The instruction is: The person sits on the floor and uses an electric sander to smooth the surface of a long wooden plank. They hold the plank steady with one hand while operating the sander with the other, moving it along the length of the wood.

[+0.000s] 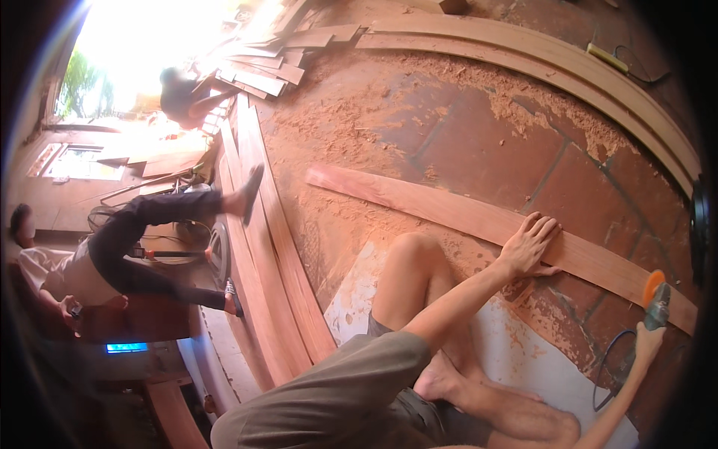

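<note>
A long reddish wooden plank (441,208) lies on the floor in front of me, slanting from the middle toward the right. My left hand (529,245) rests on it, fingers spread over the top and the thumb out by the near edge. At the plank's right end, my right hand (648,340) is wrapped round a green angle grinder (658,308). Its orange disc (653,287) is tilted up on edge at the plank; whether it touches the wood I cannot tell. A dark cord (603,367) loops beside the tool.
Sawdust (359,127) covers much of the tiled floor. Long boards (273,262) lie to my left, and curved pale strips (523,63) run along the far right. A pile of boards (269,63) lies at the back. One person (97,262) stands at left; another (183,101) bends near the pile.
</note>
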{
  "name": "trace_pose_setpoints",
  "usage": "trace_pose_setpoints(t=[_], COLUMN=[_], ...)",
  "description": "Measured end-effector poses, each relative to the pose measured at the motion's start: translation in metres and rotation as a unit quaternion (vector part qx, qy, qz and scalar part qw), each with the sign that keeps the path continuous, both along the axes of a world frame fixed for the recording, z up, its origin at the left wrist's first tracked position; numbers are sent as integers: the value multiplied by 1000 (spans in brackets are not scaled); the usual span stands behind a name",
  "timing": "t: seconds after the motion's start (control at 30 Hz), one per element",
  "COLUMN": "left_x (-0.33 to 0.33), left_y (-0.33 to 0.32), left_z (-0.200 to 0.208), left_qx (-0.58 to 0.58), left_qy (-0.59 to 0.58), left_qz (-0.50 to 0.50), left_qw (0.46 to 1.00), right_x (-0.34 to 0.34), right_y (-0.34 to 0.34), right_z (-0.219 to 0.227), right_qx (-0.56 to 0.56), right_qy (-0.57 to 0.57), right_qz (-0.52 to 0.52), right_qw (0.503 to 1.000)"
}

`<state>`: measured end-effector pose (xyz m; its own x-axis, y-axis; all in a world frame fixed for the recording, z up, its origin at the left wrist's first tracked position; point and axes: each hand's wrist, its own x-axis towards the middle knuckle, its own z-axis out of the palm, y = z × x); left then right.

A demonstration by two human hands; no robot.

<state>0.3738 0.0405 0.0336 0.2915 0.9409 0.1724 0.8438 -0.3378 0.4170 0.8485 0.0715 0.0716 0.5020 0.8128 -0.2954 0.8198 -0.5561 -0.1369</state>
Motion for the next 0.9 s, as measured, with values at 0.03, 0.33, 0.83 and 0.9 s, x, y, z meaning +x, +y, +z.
trace_pose_setpoints(t=[0.03, 0.33, 0.83, 0.9], left_x=[1, 0, -1, 1], left_y=[1, 0, -6, -7], left_z=[0, 1, -12, -18], left_qx=[2, -23, 30, 56], left_qy=[-1, 16, 33, 37], left_qz=[-2, -7, 1, 1], left_qw=[1000, 1000, 999, 998], right_x=[16, -26, -18, -62], right_y=[3, -44, -16, -23], right_z=[-10, 8, 2, 23], right_qx=[14, 13, 39, 39], right_qy=[-11, 40, 36, 48], right_qz=[-15, 34, 21, 38], right_qw=[1000, 999, 998, 997])
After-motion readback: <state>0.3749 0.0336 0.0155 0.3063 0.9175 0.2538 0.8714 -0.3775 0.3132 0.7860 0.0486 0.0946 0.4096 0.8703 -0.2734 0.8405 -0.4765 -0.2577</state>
